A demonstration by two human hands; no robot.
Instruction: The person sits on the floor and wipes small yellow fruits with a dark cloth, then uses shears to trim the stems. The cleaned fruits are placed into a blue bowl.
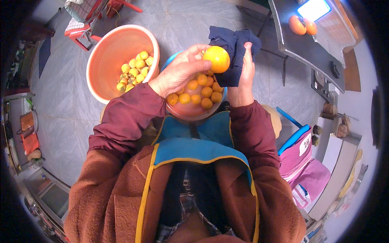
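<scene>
My left hand [184, 68] grips an orange-yellow persimmon [216, 59] between thumb and fingers. Close at its right, my right hand [245, 71] has a dark blue cloth [228, 45] spread over its palm, with the thumb upright along the cloth's edge. Below both hands is a round basin [194, 115] with a blue rim part behind it, holding several orange persimmons [207, 91]. To the left, a large orange-pink plastic tub [104, 57] holds several yellower persimmons [140, 63] with stem caps on some.
At the upper right, a dark table [304, 50] bears two larger persimmons [297, 25] and a lit screen [314, 9]. Red stools [79, 36] with cloth stand at the upper left. Pink fabric [311, 173] lies over a blue-framed seat at the right.
</scene>
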